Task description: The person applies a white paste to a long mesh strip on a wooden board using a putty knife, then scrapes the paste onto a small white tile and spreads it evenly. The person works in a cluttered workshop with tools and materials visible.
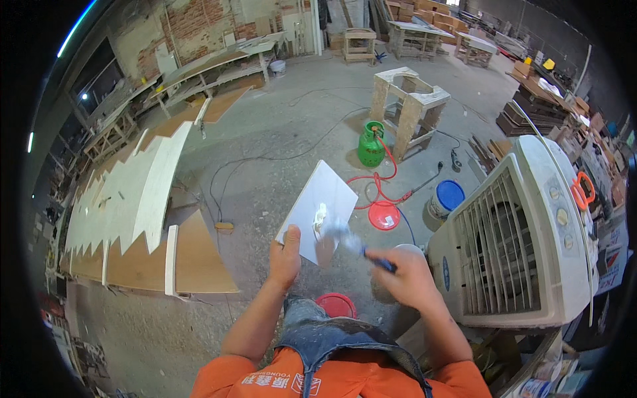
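White square panel (317, 211) held tilted above the concrete floor (265, 152), just left of the big cream air cooler (524, 245). Left hand (284, 255) clamped on the panel's lower corner, thumb on its face. Right hand (406, 275) closed round a blue-handled tool (361, 247), probably a brush, its blurred tip touching a pale smear of paste on the panel. Beyond the panel, left of the cooler: red lid (383, 215), green gas cylinder (371, 144), blue-lidded bucket (446, 198).

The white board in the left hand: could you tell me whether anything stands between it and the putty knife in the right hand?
Nothing visible does. The left hand grips the white board at its lower edge; the right hand holds the putty knife, whose blurred blade already lies over the board's face.
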The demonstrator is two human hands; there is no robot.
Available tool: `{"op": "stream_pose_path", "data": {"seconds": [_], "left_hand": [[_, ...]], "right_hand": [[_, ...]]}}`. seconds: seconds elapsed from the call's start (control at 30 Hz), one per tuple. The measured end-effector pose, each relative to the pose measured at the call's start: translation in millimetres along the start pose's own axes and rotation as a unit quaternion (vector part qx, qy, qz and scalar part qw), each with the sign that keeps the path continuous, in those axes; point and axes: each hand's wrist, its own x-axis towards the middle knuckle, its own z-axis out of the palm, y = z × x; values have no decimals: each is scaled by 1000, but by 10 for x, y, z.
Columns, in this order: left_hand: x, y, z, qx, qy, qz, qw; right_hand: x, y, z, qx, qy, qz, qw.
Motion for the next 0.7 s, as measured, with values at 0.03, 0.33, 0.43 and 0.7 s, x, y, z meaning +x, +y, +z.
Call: {"op": "stream_pose_path", "data": {"seconds": [0.03, 0.33, 0.43, 0.7], "left_hand": [[-13, 30, 95, 18, 2, -11, 1000], [693, -217, 667, 31, 21, -9, 999], [1149, -227, 546, -19, 59, 58, 996], [2802, -269, 330, -75, 97, 90, 988]], "right_hand": [[149, -23, -20, 29, 18, 2, 999], [990, 543, -155, 98, 6, 14, 995], [1472, 711, -229, 94, -88, 13, 992], [3390, 718, -154, 56, -132, 29, 989]]}}
